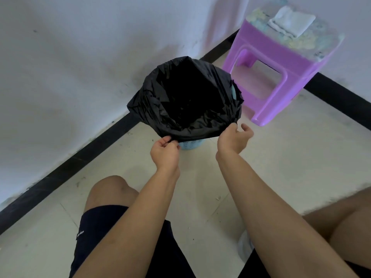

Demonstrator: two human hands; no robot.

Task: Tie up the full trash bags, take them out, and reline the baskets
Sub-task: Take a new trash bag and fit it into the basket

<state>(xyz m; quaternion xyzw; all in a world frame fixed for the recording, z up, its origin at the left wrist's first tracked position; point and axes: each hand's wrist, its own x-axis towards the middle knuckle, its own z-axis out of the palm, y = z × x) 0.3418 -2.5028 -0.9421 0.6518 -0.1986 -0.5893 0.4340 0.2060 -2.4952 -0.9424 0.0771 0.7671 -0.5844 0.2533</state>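
A black trash bag (158, 109) hangs open over a small light-blue basket (190, 144) that stands on the floor by the wall. Only the basket's lower front and a sliver of its right rim show. My left hand (164, 152) pinches the bag's near edge at the lower left, fingers curled around the plastic. At the bag's near right corner my right hand (233, 138) touches the edge with its thumb side, the fingers loosely spread. The bag's inside is dark, so its contents cannot be made out.
A purple plastic stool (267, 63) stands to the right of the basket, with a folded white cloth (291, 22) on top. White walls (70, 67) with a black skirting strip (80, 155) meet behind the basket. My knees are in the foreground on the pale tiled floor (261, 157).
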